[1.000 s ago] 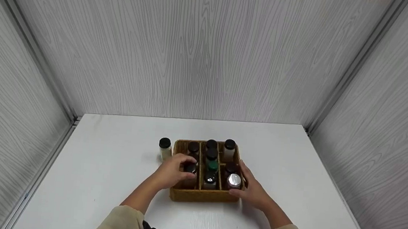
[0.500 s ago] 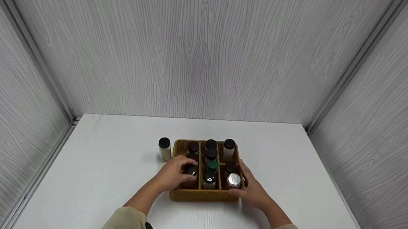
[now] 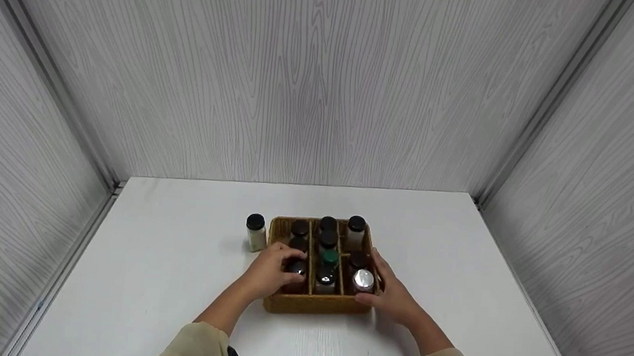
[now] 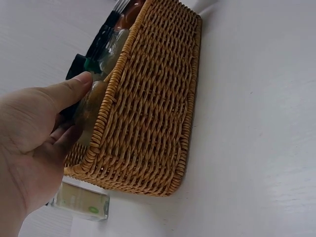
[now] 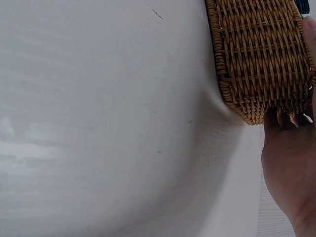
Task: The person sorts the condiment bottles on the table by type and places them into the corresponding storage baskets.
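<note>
A wicker basket [image 3: 317,305] with dividers holds several small spice jars standing upright. Thumb and fingers of my left hand [image 3: 267,270] pinch a dark-lidded jar [image 3: 297,267] in the front of the left compartment; in the left wrist view the basket rim partly hides this jar [image 4: 92,106]. My right hand [image 3: 395,298] grips the basket's right side near the front corner, its fingers [image 5: 272,121] against the outer wicker wall. Close to that hand stands a silver-topped jar [image 3: 363,281]. A green-lidded jar [image 3: 330,258] sits in the middle compartment.
Outside the basket, on its left, a black-capped jar [image 3: 256,232] with pale contents stands on the white table [image 3: 174,234]. Grey wood-grain panels [image 3: 325,87] enclose the table at the back and both sides.
My left hand has shifted slightly to the right, and the jar in it now sits a little closer to the divider. The right hand and the basket have stayed nearly still.
</note>
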Motion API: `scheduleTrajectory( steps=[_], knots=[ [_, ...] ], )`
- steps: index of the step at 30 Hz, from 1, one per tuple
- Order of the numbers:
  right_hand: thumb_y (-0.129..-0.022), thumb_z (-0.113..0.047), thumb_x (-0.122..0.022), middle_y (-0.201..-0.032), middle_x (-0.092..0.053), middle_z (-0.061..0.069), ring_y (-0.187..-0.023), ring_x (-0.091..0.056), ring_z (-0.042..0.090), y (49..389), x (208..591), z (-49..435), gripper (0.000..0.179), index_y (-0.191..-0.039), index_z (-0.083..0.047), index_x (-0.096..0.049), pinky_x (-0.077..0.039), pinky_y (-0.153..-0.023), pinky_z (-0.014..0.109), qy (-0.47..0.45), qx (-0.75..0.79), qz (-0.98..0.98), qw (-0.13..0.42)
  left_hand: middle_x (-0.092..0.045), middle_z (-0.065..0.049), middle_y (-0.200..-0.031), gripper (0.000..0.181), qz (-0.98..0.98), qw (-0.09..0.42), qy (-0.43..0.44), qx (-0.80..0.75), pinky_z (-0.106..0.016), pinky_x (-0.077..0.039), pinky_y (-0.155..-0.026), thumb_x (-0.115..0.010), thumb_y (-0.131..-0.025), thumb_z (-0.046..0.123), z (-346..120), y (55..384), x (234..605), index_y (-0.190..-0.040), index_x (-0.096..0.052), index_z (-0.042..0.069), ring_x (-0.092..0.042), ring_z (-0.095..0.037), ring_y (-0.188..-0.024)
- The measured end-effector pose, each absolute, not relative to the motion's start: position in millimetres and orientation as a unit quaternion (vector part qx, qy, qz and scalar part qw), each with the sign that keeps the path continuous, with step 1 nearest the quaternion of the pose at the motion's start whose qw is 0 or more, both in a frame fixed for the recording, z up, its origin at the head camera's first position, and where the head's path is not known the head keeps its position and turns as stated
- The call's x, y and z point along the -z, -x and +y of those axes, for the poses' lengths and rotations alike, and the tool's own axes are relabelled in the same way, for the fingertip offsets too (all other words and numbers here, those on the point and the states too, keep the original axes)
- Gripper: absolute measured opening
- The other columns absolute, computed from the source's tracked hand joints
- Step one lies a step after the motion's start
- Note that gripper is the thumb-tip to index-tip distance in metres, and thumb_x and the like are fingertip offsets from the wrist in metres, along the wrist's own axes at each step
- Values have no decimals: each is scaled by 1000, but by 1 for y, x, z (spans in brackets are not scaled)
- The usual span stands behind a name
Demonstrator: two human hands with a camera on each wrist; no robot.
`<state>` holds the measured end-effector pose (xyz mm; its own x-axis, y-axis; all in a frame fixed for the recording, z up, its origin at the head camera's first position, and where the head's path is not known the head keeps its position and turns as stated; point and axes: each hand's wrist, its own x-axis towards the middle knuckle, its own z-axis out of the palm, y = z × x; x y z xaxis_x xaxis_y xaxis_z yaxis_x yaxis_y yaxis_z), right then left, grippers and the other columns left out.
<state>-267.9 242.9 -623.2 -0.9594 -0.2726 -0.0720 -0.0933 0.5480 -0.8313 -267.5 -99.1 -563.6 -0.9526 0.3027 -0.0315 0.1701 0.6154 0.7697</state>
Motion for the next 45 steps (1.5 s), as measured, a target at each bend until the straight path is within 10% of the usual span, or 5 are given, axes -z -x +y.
scheduleTrajectory(
  steps=[45],
  knots=[
    [-85, -48, -92, -184, -13, 12, -168, -17, 47, 267, 623, 244, 124, -176, -34, -9, -22, -133, 70, 116, 460, 875, 97, -66, -6, -136, 50, 871, 29, -99, -480, -51, -56, -111, -89, -91, 39, -132, 279, 554, -131, -69, 18, -63, -34, -130]
  ],
)
